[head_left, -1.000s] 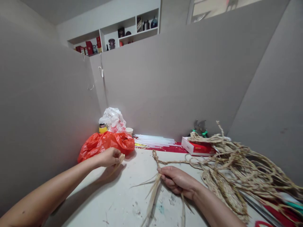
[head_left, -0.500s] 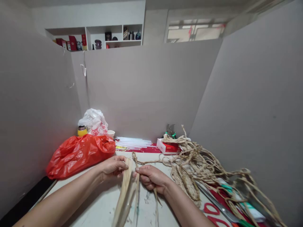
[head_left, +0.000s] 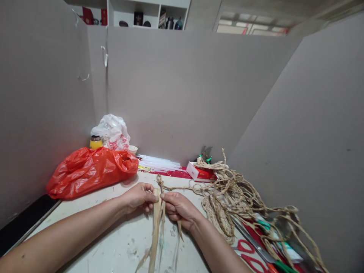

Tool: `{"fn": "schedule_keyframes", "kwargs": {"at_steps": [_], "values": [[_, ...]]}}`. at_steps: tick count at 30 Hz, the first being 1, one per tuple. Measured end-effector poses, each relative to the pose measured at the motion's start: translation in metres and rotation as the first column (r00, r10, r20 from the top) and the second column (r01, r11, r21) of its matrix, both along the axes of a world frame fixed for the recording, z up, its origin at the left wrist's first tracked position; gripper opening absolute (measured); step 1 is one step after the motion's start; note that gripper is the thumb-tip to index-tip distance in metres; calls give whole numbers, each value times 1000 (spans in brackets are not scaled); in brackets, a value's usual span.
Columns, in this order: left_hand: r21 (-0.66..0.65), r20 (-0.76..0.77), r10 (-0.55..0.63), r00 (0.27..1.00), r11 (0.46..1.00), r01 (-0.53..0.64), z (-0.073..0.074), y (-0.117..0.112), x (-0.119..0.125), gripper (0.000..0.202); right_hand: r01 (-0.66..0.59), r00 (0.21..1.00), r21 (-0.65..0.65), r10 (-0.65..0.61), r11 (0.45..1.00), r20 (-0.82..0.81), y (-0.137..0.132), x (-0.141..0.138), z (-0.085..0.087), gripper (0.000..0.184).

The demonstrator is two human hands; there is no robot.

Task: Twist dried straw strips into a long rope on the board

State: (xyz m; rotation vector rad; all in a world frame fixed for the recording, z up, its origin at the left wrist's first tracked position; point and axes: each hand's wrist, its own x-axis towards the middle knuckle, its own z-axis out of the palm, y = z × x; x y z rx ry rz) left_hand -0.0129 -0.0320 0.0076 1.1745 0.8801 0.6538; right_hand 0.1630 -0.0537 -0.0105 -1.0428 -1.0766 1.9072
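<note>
1. My left hand (head_left: 139, 198) is pinching the top of a wide, pale fibre strip (head_left: 154, 231) between thumb and fingers; the strip is hanging down towards the near side of the worktop (head_left: 113, 239).

2. My right hand (head_left: 181, 210) is closing thumb and forefinger on some thin strands (head_left: 162, 217) just on the near side of a twisted cord (head_left: 182, 188), so the fingers of both hands are gripping something.

3. The strip is hanging just beside those strands, over the middle of the worktop; whether the two are touching, I cannot tell.

4. Regarding what is done, the cord is already holding its twist: it is running from a small knotted end (head_left: 159, 181), just beyond my fingertips, off to the right towards a large heap of rope (head_left: 229, 185). I am losing its path among the coils.

5. Regarding what is left, the strands below my fingers are hanging loose and showing no twist that I can make out, and the strip is looking flat and separate from the cord. I am judging this length to be only partly worked.

6. Around me, red-handled scissors (head_left: 240, 243) are lying at the right, near the heap; a red-and-white box (head_left: 201, 174) is sitting farther back, and a red plastic bag (head_left: 93, 172) is slumping at the left. My fingers are touching none of these.
</note>
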Motion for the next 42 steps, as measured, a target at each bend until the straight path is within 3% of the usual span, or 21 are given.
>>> {"fn": "schedule_keyframes", "kwargs": {"at_steps": [5,11,16,23,28,35,42], "values": [[3,11,13,1000,1000,-14,5,-2,1,27,44,996,40,-46,998,73,-3,-4,2,35],[95,71,160,984,981,-167,20,-2,0,14,69,994,61,-73,996,78,-4,-3,7,35],[140,-2,102,995,985,-101,25,0,-2,14,45,997,52,-48,998,56,-3,-1,6,33],[367,-150,77,986,930,-17,13,1,-1,17,56,998,37,-57,998,9,-3,-1,7,35],[358,-116,85,990,933,-38,2,0,0,30,63,997,64,-66,996,44,-2,-3,4,35],[361,-148,93,985,932,-34,-1,-3,4,55,97,985,148,-116,984,128,-4,-8,4,39],[304,-122,126,984,949,-84,-2,-1,4,48,94,982,180,-121,979,148,-4,-10,3,40]]}}
